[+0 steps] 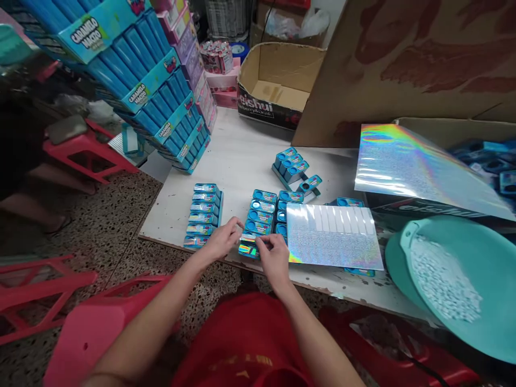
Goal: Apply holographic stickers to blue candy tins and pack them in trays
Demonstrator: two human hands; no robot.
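My right hand [274, 257] pinches the right end of a narrow shiny sticker [249, 237] over the near end of a row of small blue tins [259, 216]. At the sticker's left end is my left hand [224, 238], its thumb and fingers pressed together; whatever they hold is too small to make out. The nearest tin [249, 251] carries a rainbow-shiny strip, while the farther ones show round recesses in their tops. To the left stands another row of tins [203, 207] with shiny strips. A silvery sticker sheet [334, 248] covers part of the tins on the right.
Stacked display boxes [139, 97] of blue packs rise at the left table edge. Several tins [291, 163] sit in a tray farther back, near an open carton [278, 91]. A second holographic sheet [407, 161] and a green basin [397, 252] of white pieces are right.
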